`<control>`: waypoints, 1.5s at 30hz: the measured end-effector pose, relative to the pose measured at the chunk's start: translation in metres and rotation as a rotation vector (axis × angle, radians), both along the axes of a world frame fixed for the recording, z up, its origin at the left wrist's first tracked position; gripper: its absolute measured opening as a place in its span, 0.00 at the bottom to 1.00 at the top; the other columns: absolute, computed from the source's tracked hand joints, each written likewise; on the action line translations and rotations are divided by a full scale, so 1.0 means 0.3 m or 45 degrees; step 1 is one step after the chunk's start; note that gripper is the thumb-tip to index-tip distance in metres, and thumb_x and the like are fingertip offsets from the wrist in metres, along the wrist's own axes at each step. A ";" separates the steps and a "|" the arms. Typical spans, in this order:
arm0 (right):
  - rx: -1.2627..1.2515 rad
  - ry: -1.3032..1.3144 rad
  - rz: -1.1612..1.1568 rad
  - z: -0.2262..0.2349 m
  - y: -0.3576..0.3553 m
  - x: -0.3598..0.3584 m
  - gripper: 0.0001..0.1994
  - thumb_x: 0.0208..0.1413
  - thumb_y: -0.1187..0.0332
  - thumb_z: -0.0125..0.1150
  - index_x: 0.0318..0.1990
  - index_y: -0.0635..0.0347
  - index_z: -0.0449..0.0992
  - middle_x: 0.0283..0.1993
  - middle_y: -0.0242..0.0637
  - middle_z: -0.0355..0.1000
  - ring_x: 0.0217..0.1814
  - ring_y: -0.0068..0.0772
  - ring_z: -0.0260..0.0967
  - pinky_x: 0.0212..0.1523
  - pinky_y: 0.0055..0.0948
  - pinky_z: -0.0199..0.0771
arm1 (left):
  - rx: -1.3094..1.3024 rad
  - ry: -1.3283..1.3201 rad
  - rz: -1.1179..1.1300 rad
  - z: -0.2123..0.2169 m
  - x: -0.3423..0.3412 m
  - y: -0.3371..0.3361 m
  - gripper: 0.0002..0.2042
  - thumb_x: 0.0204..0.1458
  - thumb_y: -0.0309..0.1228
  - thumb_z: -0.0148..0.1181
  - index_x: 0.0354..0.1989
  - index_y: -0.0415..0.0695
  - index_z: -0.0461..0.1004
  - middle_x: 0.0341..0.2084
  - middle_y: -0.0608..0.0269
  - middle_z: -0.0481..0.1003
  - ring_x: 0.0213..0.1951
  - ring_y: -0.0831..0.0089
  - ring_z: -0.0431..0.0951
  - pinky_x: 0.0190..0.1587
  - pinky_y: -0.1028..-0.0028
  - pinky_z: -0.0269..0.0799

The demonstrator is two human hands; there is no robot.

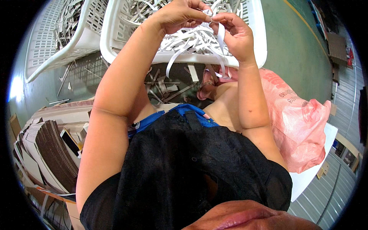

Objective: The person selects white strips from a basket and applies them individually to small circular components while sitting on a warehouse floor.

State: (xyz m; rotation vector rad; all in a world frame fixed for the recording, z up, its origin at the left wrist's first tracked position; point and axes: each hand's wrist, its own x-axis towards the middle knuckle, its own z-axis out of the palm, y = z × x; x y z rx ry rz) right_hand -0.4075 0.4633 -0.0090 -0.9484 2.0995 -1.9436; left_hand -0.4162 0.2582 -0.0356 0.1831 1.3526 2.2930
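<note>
Plainly, both hands meet at the fingertips: the left hand (188,17) has its thumb and fingers pinched together, and the right hand (234,34) likewise, the two pinches just beside each other on a white strip (221,36). That strip sits between the hands, with a length hanging down close against the right fingers. The left hand's outer fingers are curled and partly hidden, so I cannot tell whether they hold more.

Right beneath both hands is a white basket (245,60) with slotted walls, filled with loose pale strips (184,42) — a few curl over the rim on the side nearer the body. Well off to the left of the left hand stands a second basket (42,63), holding darker strips. Scraps (168,89) lie on the floor, nearer the body than the hands. Back from the right hand, beside its forearm, slumps a pink woven sack (293,126); far back and left of the left hand stand stacked cardboard sheets (50,151) — a dark, flat, phone-like thing (69,143) is beside them.
</note>
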 end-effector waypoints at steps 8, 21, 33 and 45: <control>0.354 0.348 -0.037 0.022 0.024 0.017 0.11 0.47 0.77 0.68 0.40 0.59 0.76 0.37 0.31 0.76 0.39 0.23 0.75 0.42 0.22 0.75 | -0.062 -0.103 -0.179 -0.003 0.001 0.002 0.06 0.45 0.24 0.65 0.30 0.39 0.74 0.16 0.69 0.69 0.16 0.82 0.65 0.19 0.82 0.55; 0.306 0.186 -0.056 0.040 0.032 0.021 0.12 0.45 0.75 0.70 0.39 0.59 0.77 0.35 0.31 0.78 0.36 0.22 0.77 0.39 0.21 0.76 | -0.032 -0.158 -0.178 0.003 0.005 -0.006 0.08 0.46 0.24 0.65 0.34 0.39 0.74 0.19 0.67 0.71 0.17 0.81 0.65 0.20 0.82 0.56; 0.162 0.096 -0.260 -0.009 0.018 -0.001 0.05 0.54 0.74 0.64 0.32 0.63 0.73 0.28 0.35 0.76 0.27 0.20 0.73 0.30 0.18 0.75 | -0.053 0.070 -0.105 0.034 0.011 0.023 0.09 0.50 0.23 0.64 0.39 0.37 0.76 0.28 0.63 0.77 0.28 0.79 0.74 0.31 0.82 0.68; 0.024 -0.193 -0.358 0.001 -0.022 -0.003 0.14 0.56 0.65 0.64 0.22 0.59 0.71 0.20 0.32 0.72 0.21 0.18 0.67 0.24 0.15 0.66 | -0.005 0.247 0.128 0.022 0.026 0.068 0.09 0.50 0.24 0.63 0.39 0.35 0.76 0.31 0.60 0.78 0.33 0.75 0.78 0.40 0.76 0.74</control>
